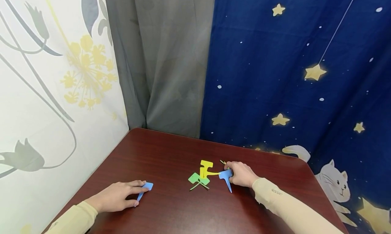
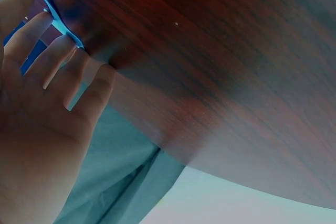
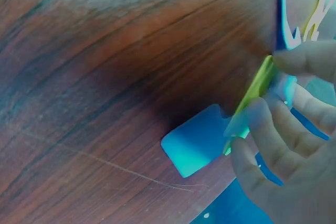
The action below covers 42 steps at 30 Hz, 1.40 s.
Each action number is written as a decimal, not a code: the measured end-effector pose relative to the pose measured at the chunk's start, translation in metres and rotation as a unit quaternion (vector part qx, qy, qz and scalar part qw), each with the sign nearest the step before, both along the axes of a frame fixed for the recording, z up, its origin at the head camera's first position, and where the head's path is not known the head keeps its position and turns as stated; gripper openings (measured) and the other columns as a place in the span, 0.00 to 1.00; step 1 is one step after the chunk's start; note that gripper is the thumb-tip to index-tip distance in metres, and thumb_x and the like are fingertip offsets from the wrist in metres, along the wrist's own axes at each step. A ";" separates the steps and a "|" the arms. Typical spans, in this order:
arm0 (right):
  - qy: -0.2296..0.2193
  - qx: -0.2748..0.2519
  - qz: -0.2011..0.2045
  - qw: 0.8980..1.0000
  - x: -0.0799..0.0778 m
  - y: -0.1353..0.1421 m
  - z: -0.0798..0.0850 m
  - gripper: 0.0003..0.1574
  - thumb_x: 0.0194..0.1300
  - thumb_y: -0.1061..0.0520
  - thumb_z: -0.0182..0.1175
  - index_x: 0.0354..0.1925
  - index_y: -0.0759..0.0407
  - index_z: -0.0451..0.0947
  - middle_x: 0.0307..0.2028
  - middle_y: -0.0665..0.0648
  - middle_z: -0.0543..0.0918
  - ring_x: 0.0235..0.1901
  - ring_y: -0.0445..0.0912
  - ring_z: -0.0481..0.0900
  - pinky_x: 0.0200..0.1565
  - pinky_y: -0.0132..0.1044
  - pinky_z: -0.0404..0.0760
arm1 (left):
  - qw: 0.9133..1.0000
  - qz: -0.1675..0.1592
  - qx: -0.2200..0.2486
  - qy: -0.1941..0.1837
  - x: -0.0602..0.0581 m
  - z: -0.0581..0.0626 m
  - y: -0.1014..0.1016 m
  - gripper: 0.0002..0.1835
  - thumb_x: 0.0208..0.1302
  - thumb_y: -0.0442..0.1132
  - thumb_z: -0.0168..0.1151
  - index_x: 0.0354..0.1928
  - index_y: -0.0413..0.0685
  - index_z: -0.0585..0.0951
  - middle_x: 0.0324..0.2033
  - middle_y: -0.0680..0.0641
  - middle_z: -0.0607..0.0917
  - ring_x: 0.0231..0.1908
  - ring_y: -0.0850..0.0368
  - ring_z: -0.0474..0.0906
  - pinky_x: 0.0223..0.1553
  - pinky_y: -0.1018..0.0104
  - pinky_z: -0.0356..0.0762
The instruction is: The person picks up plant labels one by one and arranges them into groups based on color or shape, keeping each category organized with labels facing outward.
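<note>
On the left of the table, my left hand rests with fairly straight fingers on a blue T-shaped plant label. The left wrist view shows those fingertips touching the label's edge. My right hand is at the right side of a loose group of labels. Between its thumb and fingers it pinches a yellow-green label, seen nearly edge-on. Beside that hand lies a blue label, stem toward me. Yellow labels and green labels overlap to the left of it.
The dark red-brown table has rounded far corners. A grey curtain and a blue star-patterned curtain hang behind it. A white floral curtain runs along the left edge. Another blue label's head lies past my right fingers.
</note>
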State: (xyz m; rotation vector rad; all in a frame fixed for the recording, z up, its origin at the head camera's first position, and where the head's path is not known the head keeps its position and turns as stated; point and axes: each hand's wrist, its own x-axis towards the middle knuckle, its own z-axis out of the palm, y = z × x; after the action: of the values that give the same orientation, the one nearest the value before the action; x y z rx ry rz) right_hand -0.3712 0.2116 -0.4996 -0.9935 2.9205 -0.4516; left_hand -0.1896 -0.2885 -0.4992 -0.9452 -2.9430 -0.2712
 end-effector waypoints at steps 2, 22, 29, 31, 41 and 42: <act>-0.031 -0.007 0.012 0.999 0.001 -0.001 0.002 0.27 0.50 0.63 0.71 0.51 0.51 0.83 0.29 0.47 0.78 0.26 0.42 0.72 0.27 0.37 0.72 | 1.000 0.002 -0.001 -0.002 0.000 0.000 0.000 0.27 0.68 0.53 0.66 0.67 0.63 0.78 0.67 0.50 0.75 0.62 0.50 0.77 0.50 0.45 0.80; 0.002 0.043 0.090 0.995 -0.007 0.006 0.003 0.38 0.52 0.33 0.75 0.60 0.41 0.81 0.60 0.50 0.72 0.55 0.47 0.66 0.52 0.52 0.70 | 1.000 0.005 0.006 -0.010 0.001 0.000 -0.001 0.27 0.67 0.53 0.66 0.68 0.63 0.77 0.68 0.48 0.75 0.61 0.48 0.77 0.50 0.46 0.80; 0.039 0.019 0.100 0.994 -0.007 -0.004 0.005 0.36 0.50 0.40 0.79 0.57 0.47 0.82 0.50 0.46 0.77 0.46 0.43 0.70 0.48 0.43 0.75 | 1.000 0.009 0.005 -0.001 -0.001 0.001 0.000 0.27 0.67 0.52 0.67 0.68 0.62 0.77 0.68 0.49 0.75 0.62 0.50 0.76 0.51 0.46 0.79; 0.023 0.005 0.095 0.995 -0.007 -0.005 0.005 0.35 0.51 0.44 0.79 0.57 0.49 0.81 0.48 0.44 0.79 0.43 0.42 0.73 0.46 0.39 0.78 | 1.000 0.009 0.005 0.000 -0.001 0.001 0.000 0.27 0.67 0.51 0.67 0.68 0.62 0.77 0.68 0.48 0.74 0.63 0.50 0.76 0.52 0.46 0.79; -0.160 -0.101 0.067 0.980 -0.002 0.001 0.007 0.25 0.61 0.59 0.73 0.57 0.57 0.83 0.30 0.47 0.84 0.24 0.44 0.78 0.28 0.35 0.81 | 1.000 0.011 0.006 -0.013 0.001 0.000 0.000 0.27 0.68 0.53 0.66 0.68 0.63 0.77 0.68 0.49 0.74 0.63 0.49 0.75 0.52 0.45 0.79; -0.178 -0.107 0.064 0.976 -0.001 0.002 0.009 0.26 0.62 0.60 0.72 0.59 0.58 0.83 0.28 0.49 0.84 0.23 0.46 0.79 0.27 0.37 0.81 | 1.000 0.011 0.006 -0.014 0.001 0.000 0.000 0.27 0.68 0.53 0.66 0.68 0.63 0.77 0.68 0.49 0.74 0.63 0.49 0.75 0.52 0.45 0.79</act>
State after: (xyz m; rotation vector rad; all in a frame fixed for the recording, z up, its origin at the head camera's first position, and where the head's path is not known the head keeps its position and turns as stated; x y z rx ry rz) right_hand -0.3722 0.2131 -0.4909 -0.9927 2.5132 -0.8525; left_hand -0.1881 -0.2885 -0.4996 -0.9134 -2.9717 -0.3032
